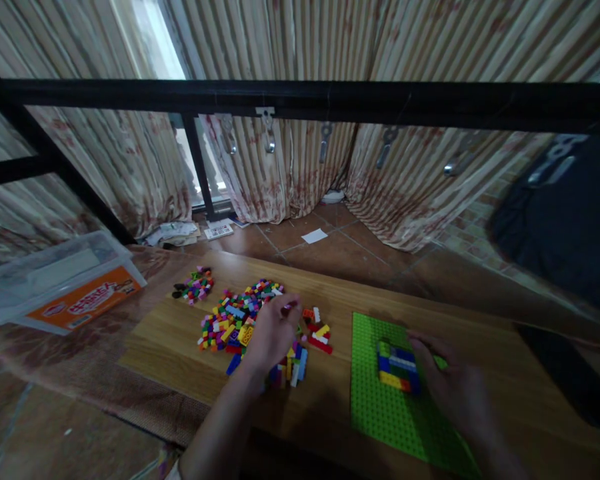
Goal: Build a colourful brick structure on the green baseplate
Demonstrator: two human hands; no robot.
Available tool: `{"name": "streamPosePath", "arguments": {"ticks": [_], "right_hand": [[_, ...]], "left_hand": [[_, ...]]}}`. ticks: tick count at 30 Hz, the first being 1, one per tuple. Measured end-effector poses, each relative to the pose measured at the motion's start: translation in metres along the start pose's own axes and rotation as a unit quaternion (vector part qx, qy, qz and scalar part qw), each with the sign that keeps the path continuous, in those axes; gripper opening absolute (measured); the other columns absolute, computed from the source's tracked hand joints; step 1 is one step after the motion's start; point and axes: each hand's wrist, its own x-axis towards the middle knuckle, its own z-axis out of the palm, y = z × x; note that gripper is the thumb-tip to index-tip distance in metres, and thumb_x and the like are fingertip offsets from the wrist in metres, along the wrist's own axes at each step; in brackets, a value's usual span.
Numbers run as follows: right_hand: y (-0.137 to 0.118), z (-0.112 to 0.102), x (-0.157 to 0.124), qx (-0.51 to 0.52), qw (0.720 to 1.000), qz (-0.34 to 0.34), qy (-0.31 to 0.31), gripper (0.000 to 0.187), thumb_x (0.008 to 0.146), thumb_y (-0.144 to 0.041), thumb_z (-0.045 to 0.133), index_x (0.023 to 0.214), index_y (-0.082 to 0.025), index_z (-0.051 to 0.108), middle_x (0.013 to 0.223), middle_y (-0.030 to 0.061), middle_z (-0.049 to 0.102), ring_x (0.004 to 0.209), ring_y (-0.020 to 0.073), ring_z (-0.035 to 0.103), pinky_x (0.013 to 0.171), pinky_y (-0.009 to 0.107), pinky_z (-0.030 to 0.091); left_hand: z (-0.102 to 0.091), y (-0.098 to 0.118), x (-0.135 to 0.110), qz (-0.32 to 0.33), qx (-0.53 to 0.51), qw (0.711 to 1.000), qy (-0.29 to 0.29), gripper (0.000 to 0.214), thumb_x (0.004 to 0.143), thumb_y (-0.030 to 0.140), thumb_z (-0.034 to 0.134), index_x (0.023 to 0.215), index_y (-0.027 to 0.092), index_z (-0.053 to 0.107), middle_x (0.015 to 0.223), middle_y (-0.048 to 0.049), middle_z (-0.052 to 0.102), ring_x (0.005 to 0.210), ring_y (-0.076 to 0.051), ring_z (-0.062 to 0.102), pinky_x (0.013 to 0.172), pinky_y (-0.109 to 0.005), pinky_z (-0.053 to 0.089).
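My left hand [273,331] hovers over a pile of small coloured bricks [237,319] on a wooden board, fingers pinched together on a small brick at its fingertips. My right hand [453,383] rests on a green baseplate [385,407], fingers touching the right side of a low stack of blue, yellow, green and white bricks [397,367] built on the plate. A few red and yellow bricks [320,335] lie between the pile and the plate.
A smaller heap of bricks [196,285] lies at the board's far left. A clear plastic box with an orange label [63,283] stands on the left. A black metal rail [300,100] crosses overhead, with curtains behind. A dark bag [565,220] hangs right.
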Motion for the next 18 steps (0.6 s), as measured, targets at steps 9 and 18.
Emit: {"name": "streamPosePath", "arguments": {"ticks": [9, 18], "right_hand": [[0.006, 0.003, -0.005, -0.033, 0.999, -0.033, 0.014, 0.045, 0.082, -0.062, 0.046, 0.091, -0.025, 0.07, 0.098, 0.0059, 0.073, 0.093, 0.0261, 0.067, 0.086, 0.04, 0.053], [0.01, 0.005, -0.007, -0.046, 0.996, -0.077, 0.02, 0.045, 0.083, -0.062, 0.043, 0.088, -0.026, 0.069, 0.091, 0.0064, 0.072, 0.086, 0.0267, 0.067, 0.081, 0.042, 0.054]], "left_hand": [[-0.069, -0.008, 0.014, 0.003, 0.191, 0.982, -0.003, 0.03, 0.076, 0.029, 0.052, 0.089, 0.013, 0.074, 0.067, -0.0008, 0.065, 0.06, -0.014, 0.055, 0.053, -0.021, 0.038], [-0.104, -0.002, 0.003, -0.023, 0.302, 0.947, -0.11, 0.018, 0.068, 0.024, 0.056, 0.075, 0.015, 0.07, 0.061, 0.0017, 0.06, 0.059, -0.014, 0.052, 0.053, -0.022, 0.036]]}}
